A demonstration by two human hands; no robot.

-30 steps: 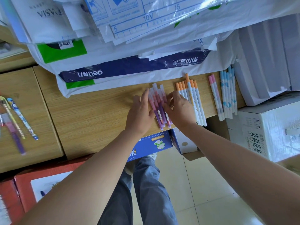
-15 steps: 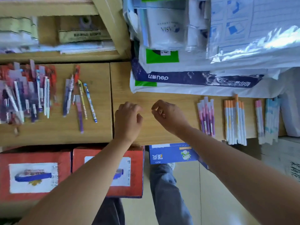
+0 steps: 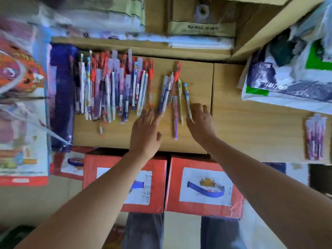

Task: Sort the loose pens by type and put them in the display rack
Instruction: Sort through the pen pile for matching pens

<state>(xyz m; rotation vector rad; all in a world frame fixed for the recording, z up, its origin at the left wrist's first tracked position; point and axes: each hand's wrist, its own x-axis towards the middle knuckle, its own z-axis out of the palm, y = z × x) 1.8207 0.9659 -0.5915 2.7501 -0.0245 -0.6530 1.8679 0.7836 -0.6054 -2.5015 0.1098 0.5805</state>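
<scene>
A wide pile of loose pens in red, purple, blue and white lies on the wooden shelf top. To its right sits a small group of several pens, fanned out. My left hand reaches in with fingers spread, its tips at the lower end of that group's left pens. My right hand is spread on the group's right side, touching the blue-capped pen. Neither hand holds anything. A sorted bunch of purple pens lies at the far right. The image is motion-blurred.
Two red cartons stand below the shelf edge. A dark blue pack borders the big pile on the left. White plastic-wrapped paper packs fill the right rear, and a back ledge carries bags and boxes.
My view swung left from the sorted purple and orange pens to the loose pile. Both hands moved left with it and opened from curled fists to spread fingers around the small pen group.
</scene>
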